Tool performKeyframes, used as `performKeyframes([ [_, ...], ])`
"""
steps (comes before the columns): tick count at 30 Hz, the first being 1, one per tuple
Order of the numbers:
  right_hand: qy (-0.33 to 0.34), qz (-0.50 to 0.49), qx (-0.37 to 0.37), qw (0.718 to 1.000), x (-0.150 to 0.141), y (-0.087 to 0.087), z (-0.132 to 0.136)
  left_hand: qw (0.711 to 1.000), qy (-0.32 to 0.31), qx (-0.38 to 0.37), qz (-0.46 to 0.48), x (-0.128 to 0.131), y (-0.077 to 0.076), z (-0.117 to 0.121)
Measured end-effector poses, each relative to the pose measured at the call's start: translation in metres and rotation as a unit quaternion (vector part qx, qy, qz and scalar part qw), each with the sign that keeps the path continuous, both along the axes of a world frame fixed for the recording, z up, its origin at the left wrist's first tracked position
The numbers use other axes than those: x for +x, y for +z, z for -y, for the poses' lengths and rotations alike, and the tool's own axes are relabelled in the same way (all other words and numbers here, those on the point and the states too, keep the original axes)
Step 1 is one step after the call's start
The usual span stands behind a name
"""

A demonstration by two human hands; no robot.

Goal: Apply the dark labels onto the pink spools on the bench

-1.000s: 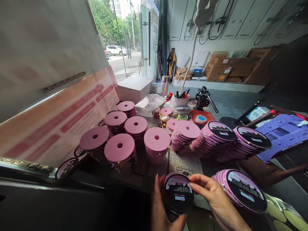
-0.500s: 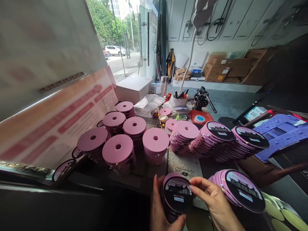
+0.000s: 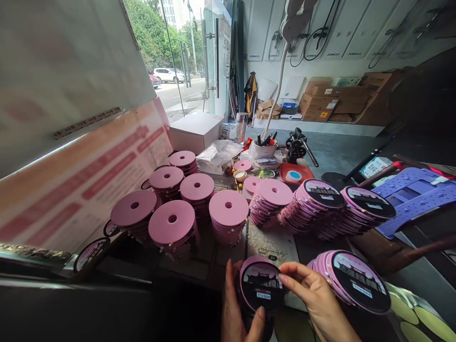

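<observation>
A round pink disc with a black printed label (image 3: 261, 289) is held low in the middle of the view. My left hand (image 3: 237, 313) grips it from the left and below, thumb up on the label's lower edge. My right hand (image 3: 315, 299) pinches its right rim with thumb and fingertips. Right beside my right hand leans a slanting stack of the same labelled discs (image 3: 356, 281). Upright stacks of plain pink discs with centre holes (image 3: 172, 223) stand further back on the table.
More leaning stacks of labelled discs (image 3: 322, 197) lie at mid right, with purple perforated plastic pieces (image 3: 416, 190) behind them. A white box (image 3: 195, 130), a cup of pens (image 3: 264, 147) and a red dish (image 3: 295, 174) stand at the back. A printed board (image 3: 81, 175) leans at left.
The disc has dropped slightly lower in my hands, and my left thumb has slid up onto the label's lower edge. The view has shifted a little to the right.
</observation>
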State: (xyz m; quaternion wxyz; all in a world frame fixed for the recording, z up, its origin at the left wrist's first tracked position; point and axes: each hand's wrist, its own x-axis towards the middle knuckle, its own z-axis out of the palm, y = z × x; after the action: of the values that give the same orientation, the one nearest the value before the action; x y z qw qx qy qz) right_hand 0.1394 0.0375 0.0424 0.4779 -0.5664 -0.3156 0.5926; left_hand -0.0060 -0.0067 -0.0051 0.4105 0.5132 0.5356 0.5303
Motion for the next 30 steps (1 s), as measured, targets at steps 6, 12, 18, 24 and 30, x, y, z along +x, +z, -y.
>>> performKeyframes([
  [6,0.006,-0.001,0.015,1.0,0.001,-0.004,0.001,1.0,0.016,-0.008,-0.014,0.001,-0.005,0.0],
  [12,-0.014,0.012,0.041,0.999,-0.001,-0.018,0.006,1.0,0.014,-0.012,-0.007,0.0,-0.007,0.002],
  [18,-0.043,0.056,0.062,0.996,-0.003,-0.023,0.001,1.0,0.007,0.002,-0.009,-0.001,-0.008,0.001],
  [24,-0.057,0.082,0.048,0.994,-0.008,-0.001,-0.004,1.0,-0.002,0.003,-0.006,-0.002,-0.007,0.0],
  [30,-0.014,0.136,0.083,0.987,-0.002,-0.018,0.0,0.994,0.014,0.052,-0.097,-0.002,-0.011,-0.002],
])
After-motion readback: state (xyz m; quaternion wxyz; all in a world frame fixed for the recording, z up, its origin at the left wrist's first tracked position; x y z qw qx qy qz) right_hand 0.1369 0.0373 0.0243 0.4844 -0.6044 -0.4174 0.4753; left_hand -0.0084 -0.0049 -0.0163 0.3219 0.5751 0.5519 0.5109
